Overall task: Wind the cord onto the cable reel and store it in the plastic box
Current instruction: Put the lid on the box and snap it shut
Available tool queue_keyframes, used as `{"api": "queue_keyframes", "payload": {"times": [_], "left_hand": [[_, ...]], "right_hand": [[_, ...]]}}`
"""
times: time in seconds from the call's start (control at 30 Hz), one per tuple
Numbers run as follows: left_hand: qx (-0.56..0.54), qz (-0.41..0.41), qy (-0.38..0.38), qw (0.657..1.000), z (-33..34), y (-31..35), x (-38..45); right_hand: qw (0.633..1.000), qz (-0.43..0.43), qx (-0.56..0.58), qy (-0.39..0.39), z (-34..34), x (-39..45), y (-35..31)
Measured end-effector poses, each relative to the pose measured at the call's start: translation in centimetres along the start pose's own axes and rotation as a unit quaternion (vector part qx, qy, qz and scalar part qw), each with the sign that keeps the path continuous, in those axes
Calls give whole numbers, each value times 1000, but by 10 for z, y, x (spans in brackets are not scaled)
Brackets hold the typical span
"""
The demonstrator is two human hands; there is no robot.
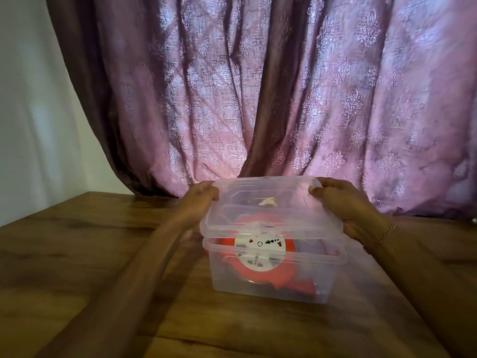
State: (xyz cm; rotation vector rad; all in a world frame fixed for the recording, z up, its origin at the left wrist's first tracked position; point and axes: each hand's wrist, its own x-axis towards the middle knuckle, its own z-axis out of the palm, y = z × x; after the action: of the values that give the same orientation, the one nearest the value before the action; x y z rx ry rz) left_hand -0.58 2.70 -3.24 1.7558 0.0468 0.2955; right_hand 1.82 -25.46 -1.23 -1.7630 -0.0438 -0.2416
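Purple patterned curtains (pixel 309 99) hang behind a wooden desk (pixel 77 254), and on it, right in front of you, stands the clear plastic box (pixel 271 277). Inside lies the red cable reel (pixel 260 262), tilted on its side, with its white round label facing you; the cord itself is too blurred through the plastic to make out.

Over the box you hold the clear lid (pixel 268 210), near edge just above the box rim and not yet pressed down, far edge raised a little. Your left hand (pixel 201 202) is clamped on the lid's far left corner, thumb on top, and your right hand (pixel 346 205), with a thin bracelet (pixel 384 235) at the wrist, pinches the far right corner the same way.

Judging by its look, the lid is light, thin and bendy, and the smooth plastic may slip, so a hold at the rims near the corners suits it. The reel looks stiff and much the heavier part; it probably keeps the box steady. Pressing will likely need even force along both sides, or one edge may pop up.
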Motion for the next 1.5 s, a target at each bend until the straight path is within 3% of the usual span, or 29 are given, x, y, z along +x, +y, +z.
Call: {"api": "queue_keyframes", "payload": {"times": [0.4, 0.9, 1.2, 1.4, 1.5], "left_hand": [[16, -34, -13, 999, 10, -23, 12], [-28, -14, -80, 996, 6, -34, 10], [-123, -58, -101, 986, 2, -38, 5], [-74, -55, -86, 992, 2, -42, 6], [-47, -49, -83, 994, 1, -40, 4]], "right_hand": [[964, -43, -263, 7, -2, -4, 24], [950, -36, -309, -21, -15, -12, 33], [908, -73, -411, -14, -4, -11, 36], [901, -76, -425, -34, -6, -9, 34], [881, -68, -467, -45, -6, -7, 33]]}}
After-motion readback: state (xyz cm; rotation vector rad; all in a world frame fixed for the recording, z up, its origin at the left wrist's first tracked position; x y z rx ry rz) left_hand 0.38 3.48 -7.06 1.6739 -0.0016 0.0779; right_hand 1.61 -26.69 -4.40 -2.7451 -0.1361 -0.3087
